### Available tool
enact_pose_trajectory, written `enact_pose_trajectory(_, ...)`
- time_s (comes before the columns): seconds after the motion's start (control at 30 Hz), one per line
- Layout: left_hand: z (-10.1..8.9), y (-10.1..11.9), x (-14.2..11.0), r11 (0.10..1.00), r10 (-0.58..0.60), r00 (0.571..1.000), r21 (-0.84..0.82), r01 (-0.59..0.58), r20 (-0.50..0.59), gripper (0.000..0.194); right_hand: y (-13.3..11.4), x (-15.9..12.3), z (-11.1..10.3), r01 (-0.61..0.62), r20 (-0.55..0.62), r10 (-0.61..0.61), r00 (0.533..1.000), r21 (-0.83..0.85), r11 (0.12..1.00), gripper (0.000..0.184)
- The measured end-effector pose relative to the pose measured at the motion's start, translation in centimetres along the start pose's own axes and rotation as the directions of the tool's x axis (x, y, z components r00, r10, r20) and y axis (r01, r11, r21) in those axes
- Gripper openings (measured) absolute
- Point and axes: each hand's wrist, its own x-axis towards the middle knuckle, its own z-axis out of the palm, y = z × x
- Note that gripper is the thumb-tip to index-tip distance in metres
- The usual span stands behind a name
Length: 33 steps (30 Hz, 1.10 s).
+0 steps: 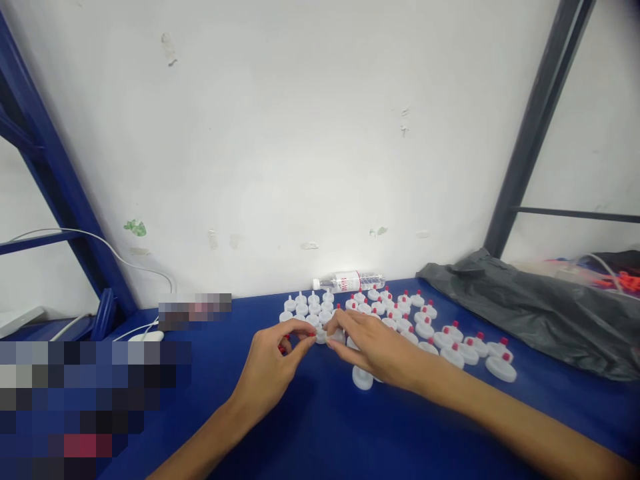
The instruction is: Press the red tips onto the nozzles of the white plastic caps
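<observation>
"Along the table's far side, what bounds the work?"

"White wall (280, 147) behind; a clear bottle (350, 282) on its side, close to the wall foot. Dark grey sheet (540, 317) sprawled over the right part of the blue table (315, 433)."

"Open room?"

"Bare blue in front of both hands, between the forearms, and more left of the left hand (267, 363), as far as a pale cable (145, 328). Tight on the other side: red-tipped white pieces (501, 368) fan out beyond the right hand (383, 347), the outermost near the sheet. Plain spouted pieces (301, 309) stand in close rows, upright, just past the fingertips. One round white piece (363, 377) sits under the right wrist side, nearer the wearer."

"Left grip?"

"Thumb and forefinger nearly together, pinched on a small red cap (312, 335). More red caps (285, 345) tucked in the curled palm."

"Right grip?"

"Thumb and fingers closed about a translucent white piece (334, 335), held low, its spout side toward the left fingertips. Outline partly hidden by the fingers."

"Do cap and piece touch?"

"Cannot tell. Very near each other, at the front of the plain rows."
</observation>
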Motion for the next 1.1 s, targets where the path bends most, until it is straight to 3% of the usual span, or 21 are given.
enact_pose_trajectory(0.33, 0.5, 0.2, -0.2, 0.993, -0.031, 0.999, -0.112, 0.033, 0.022, 0.016, 0.3, -0.2, 0.5, 0.029, -0.01, -0.029, 1.0, -0.042, 0.999, 0.014)
enact_pose_trajectory(0.53, 0.4, 0.0, -0.2, 0.991, -0.057, 0.998, -0.123, 0.061, 0.039, 0.015, 0.3, -0.1, 0.5, 0.013, -0.009, -0.012, 1.0, 0.054, 0.998, 0.015)
enact_pose_trajectory(0.7, 0.4, -0.2, -0.2, 0.992, -0.045, 0.999, -0.117, 0.043, -0.015, 0.016, 0.6, 0.0, 0.8, 0.042, -0.017, -0.041, 0.999, 0.108, 0.993, 0.025)
enact_pose_trajectory(0.87, 0.2, -0.2, -0.1, 0.996, -0.035, 0.999, -0.078, 0.034, -0.008, 0.019, 0.2, -0.1, 0.6, 0.005, -0.013, -0.005, 1.0, 0.037, 0.999, 0.037)
enact_pose_trajectory(0.93, 0.0, -0.5, 0.0, 0.999, -0.005, 1.0, -0.042, 0.005, 0.002, 0.019, 0.1, -0.2, 0.6, 0.042, -0.053, -0.04, 0.998, 0.022, 0.999, 0.037)
enact_pose_trajectory(1.1, -0.1, -1.2, 0.0, 0.962, 0.203, 0.977, 0.175, -0.211, 0.062, 0.019, 0.2, -0.4, 1.0, 0.131, -0.06, -0.13, 0.99, 0.019, 0.991, 0.032)
